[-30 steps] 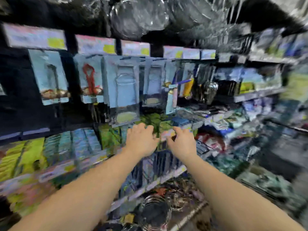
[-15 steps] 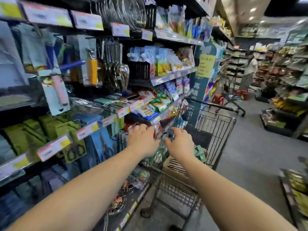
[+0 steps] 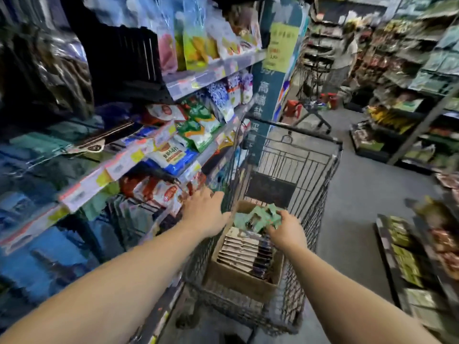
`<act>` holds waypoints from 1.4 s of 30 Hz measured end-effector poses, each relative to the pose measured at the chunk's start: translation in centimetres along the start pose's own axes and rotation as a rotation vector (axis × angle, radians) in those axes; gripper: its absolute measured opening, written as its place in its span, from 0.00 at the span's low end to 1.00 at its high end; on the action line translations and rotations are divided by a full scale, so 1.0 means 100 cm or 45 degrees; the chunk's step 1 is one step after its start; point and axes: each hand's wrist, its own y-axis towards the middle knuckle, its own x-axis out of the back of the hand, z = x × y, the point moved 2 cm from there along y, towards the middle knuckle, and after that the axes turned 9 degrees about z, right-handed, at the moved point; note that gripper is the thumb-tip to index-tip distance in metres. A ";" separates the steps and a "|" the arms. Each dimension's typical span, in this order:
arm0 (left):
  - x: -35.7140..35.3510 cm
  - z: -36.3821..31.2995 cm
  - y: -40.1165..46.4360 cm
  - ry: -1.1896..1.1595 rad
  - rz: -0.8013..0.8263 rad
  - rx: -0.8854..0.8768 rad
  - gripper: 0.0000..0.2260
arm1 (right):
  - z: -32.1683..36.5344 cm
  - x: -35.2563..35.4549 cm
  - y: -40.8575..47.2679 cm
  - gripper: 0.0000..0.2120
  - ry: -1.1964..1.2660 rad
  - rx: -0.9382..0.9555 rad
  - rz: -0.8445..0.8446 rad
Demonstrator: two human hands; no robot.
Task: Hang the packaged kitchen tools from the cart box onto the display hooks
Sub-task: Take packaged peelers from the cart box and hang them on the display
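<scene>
So the green packs (image 3: 258, 217) are sitting at the far end of the cardboard box (image 3: 238, 281) in the cart (image 3: 310, 219), piled loose on top. Nearer me in the same box there's a tidy row of pale-and-dark carded packs (image 3: 244, 252) standing on edge, and it looks pretty much full. My right hand (image 3: 285, 232) is down on the green pile with fingers curled into it, so I'd call that grasping a pack or a few, though nothing is lifted clear of the box yet. My left hand (image 3: 203, 212) is open, fingers spread, hovering at the box's left edge right by the cart rim, holding nothing.

Progress-wise: I'd say there's plenty left, since the box has lots of stock in it. The shelves (image 3: 139, 157) on my left are too blurry to make out any hooks, so I can't tell how much is hung.
</scene>
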 end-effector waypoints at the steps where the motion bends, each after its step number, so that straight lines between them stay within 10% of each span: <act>1: -0.007 0.001 0.012 -0.009 0.035 0.001 0.28 | -0.009 -0.006 0.012 0.27 0.000 -0.042 0.032; 24: -0.240 -0.043 0.179 -0.404 0.610 0.740 0.29 | -0.133 -0.172 0.312 0.23 -0.477 0.110 0.968; 34: -0.282 -0.048 0.194 -0.611 0.688 0.879 0.29 | -0.157 -0.208 0.329 0.54 -0.748 0.138 1.100; 42: -0.297 -0.066 0.210 -1.404 0.530 1.139 0.25 | -0.159 -0.194 0.301 0.28 -0.580 0.343 1.242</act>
